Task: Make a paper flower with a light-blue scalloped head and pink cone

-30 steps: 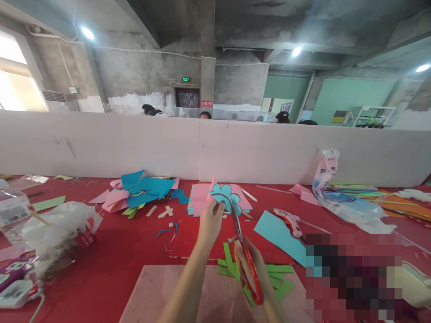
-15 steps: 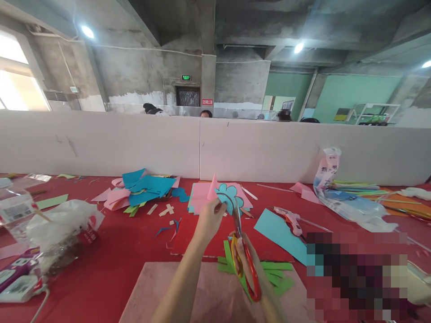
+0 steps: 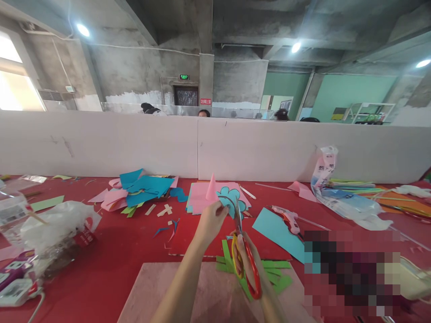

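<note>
Between the fingers of my left hand (image 3: pixel 212 220) is a blue paper flower (image 3: pixel 229 196) with rounded, dark-outlined petals. My right hand (image 3: pixel 247 253) grips a pair of scissors (image 3: pixel 255 273) with red and yellow handles. Their blades point away from me and lie at the flower's right part, slightly apart. Just behind the flower, a pink paper cone (image 3: pixel 211 188) stands upright on a stack of pink and blue sheets (image 3: pixel 195 197). Green paper strips (image 3: pixel 278 273) lie below my right hand, partly on a pinkish board (image 3: pixel 161 291).
Blue and pink paper scraps (image 3: pixel 148 188) are heaped at the left. A pink glue gun (image 3: pixel 289 217) rests by a blue sheet (image 3: pixel 278 235) at the right. A plastic bag (image 3: pixel 346 206) lies farther right, and a white partition (image 3: pixel 151 146) closes off the table's back.
The view has shifted slightly, moving the scene a little left. The scissor handles are somewhat farther apart, and the flower has turned slightly in my left hand.
</note>
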`<state>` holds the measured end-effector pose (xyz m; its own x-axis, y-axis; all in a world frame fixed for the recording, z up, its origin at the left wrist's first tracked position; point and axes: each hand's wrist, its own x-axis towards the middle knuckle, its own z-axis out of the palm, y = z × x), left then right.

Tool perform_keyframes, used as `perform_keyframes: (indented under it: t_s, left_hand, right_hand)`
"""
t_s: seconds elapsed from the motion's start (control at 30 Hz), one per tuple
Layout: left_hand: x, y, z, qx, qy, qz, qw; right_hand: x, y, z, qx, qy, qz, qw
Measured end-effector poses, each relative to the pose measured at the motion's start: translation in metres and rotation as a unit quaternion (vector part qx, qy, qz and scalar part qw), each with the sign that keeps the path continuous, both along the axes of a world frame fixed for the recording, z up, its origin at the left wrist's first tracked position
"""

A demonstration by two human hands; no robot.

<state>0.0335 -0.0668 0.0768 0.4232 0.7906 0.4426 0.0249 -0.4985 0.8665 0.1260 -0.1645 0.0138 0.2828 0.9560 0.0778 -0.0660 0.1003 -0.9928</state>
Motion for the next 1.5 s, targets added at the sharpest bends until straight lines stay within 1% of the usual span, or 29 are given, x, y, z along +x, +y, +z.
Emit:
perform_keyframes:
  t_s: [0.1, 0.3, 0.4, 0.57, 0.7, 0.9, 1.13, 1.23, 1.33, 1.43, 1.5]
  left_hand:
    - [-0.001, 0.000, 0.000, -0.004, 0.008, 0.009, 1.000]
    - [-0.001, 0.003, 0.000, -0.001, 0.040, 0.067, 0.997]
    - [-0.002, 0.004, 0.001, 0.004, 0.059, 0.080, 0.995]
    - [-0.003, 0.004, 0.000, 0.011, 0.057, 0.073, 0.996]
    - [-0.004, 0.003, 0.001, 0.002, 0.055, 0.085, 0.995]
    - [-0.003, 0.002, 0.001, 0.000, 0.039, 0.086, 0.996]
    - [-0.002, 0.004, -0.001, -0.005, 0.047, 0.087, 0.995]
    - [-0.004, 0.003, 0.000, 0.003, 0.052, 0.079, 0.996]
    - [-0.004, 0.000, 0.001, 0.014, 0.065, 0.061, 0.996]
    - [-0.001, -0.002, 0.000, 0.013, 0.076, 0.055, 0.996]
    - [0.001, -0.003, -0.002, 0.010, 0.077, 0.055, 0.995]
  right_hand:
    - [0.001, -0.001, -0.001, -0.002, -0.002, 0.004, 1.000]
    - [0.001, 0.000, -0.003, -0.005, 0.005, 0.010, 1.000]
    - [0.001, 0.001, -0.005, -0.014, 0.003, 0.006, 1.000]
    - [-0.002, 0.001, -0.004, -0.012, -0.003, 0.001, 1.000]
    - [-0.003, -0.001, -0.004, -0.009, -0.005, -0.003, 1.000]
    - [-0.001, 0.001, -0.009, -0.032, -0.009, 0.005, 0.999]
    - [-0.001, 0.002, -0.009, -0.034, 0.006, 0.012, 0.999]
    - [-0.001, 0.001, -0.007, -0.015, 0.003, 0.024, 1.000]
    - [-0.002, -0.001, -0.003, 0.015, -0.001, 0.011, 1.000]
    - [-0.004, -0.003, 0.003, 0.014, 0.001, -0.020, 1.000]
    - [-0.004, -0.005, 0.005, 0.017, 0.001, -0.025, 1.000]
